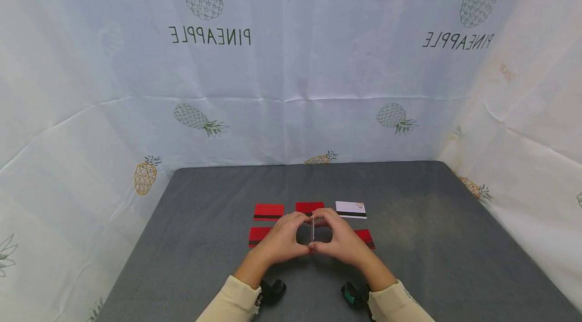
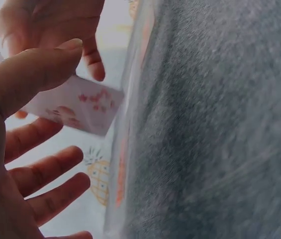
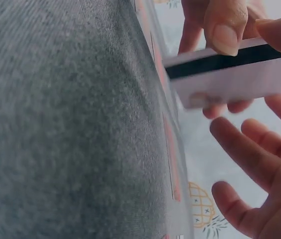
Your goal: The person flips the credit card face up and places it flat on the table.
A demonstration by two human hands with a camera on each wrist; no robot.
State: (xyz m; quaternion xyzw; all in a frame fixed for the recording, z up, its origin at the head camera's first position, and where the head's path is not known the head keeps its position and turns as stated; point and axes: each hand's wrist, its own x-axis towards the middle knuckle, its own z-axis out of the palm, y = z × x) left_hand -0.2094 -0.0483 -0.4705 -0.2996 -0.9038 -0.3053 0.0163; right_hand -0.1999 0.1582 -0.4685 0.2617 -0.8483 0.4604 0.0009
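Observation:
Above the table, a white card (image 1: pixel 312 229) stands nearly edge-on between both hands in the head view. My left hand (image 1: pixel 283 240) and my right hand (image 1: pixel 341 240) pinch it, thumbs along the near edge and index fingers along the far one. In the left wrist view, the card (image 2: pixel 88 107) shows a side with red flower-like prints. The right wrist view shows the other face of the card (image 3: pixel 230 82), white with a black magnetic stripe. The remaining fingers of each hand are spread loosely away from it.
Beyond the hands lie a red card (image 1: pixel 269 210), another red card (image 1: pixel 310 207) and a white striped card (image 1: pixel 351 207). Nearer, a red card (image 1: pixel 259 234) and another red card (image 1: pixel 366 237) are partly covered by the hands. A pineapple-print cloth (image 1: pixel 291 64) surrounds the grey table (image 1: pixel 409 185).

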